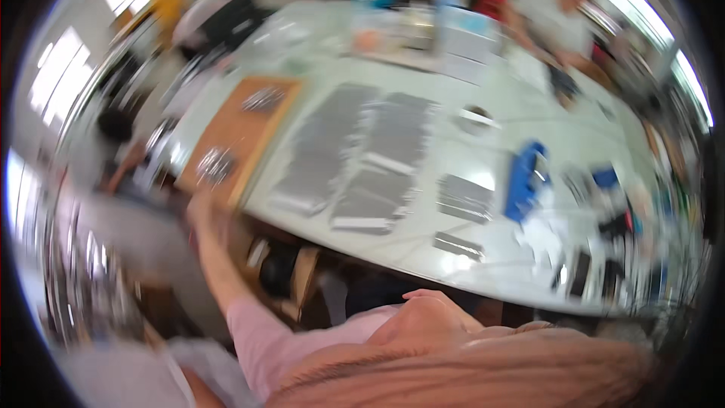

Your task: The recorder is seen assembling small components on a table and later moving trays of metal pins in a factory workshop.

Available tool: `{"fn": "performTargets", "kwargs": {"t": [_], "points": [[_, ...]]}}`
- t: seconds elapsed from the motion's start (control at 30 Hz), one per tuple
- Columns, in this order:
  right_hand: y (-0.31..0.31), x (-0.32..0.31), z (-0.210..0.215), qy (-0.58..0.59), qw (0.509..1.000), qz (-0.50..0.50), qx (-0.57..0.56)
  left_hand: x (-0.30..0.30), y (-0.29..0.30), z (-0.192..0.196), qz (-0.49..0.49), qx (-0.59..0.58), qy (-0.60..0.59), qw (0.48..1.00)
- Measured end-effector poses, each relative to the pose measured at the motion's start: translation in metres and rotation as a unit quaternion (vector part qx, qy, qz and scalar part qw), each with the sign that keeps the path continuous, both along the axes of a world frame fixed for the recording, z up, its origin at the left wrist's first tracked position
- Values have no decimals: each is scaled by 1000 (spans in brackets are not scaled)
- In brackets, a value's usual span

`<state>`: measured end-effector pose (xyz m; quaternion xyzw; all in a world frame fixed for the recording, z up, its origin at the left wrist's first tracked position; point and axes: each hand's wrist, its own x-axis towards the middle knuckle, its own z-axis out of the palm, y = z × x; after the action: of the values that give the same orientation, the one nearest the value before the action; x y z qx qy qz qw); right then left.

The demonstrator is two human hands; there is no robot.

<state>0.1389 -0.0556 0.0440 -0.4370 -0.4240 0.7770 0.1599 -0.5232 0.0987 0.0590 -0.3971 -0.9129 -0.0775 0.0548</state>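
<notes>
My left arm, in a pink sleeve, reaches out to the left. At the near left corner of an orange-brown wooden tray [251,122] is my left hand [204,211], smeared by motion, so its fingers and anything in them cannot be made out. Two heaps of shiny small pieces lie on the tray, a nearer heap [215,165] and a farther heap [263,98]. Right of the tray, overlapping grey flat pieces run in a long left row [328,143], a far right row [404,128] and a near group [371,200]. My right hand does not show.
Smaller grey pieces [464,198] lie farther right on the pale table [302,68], with a tape roll [476,119] and a blue object [525,181] beyond. White boxes [467,41] stand at the back. Another person [555,23] sits far right; a dark-haired person [117,132] is at left.
</notes>
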Motion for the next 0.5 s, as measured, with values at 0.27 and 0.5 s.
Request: {"fn": "performTargets", "kwargs": {"t": [0.27,0.5], "points": [[-50,79,-105,-439,853,-147,240,317,-28,-56,-373,200,-200,884],[-65,92,-143,-573,717,-127,375,441,-89,-137,-508,-84,-342,786]]}}
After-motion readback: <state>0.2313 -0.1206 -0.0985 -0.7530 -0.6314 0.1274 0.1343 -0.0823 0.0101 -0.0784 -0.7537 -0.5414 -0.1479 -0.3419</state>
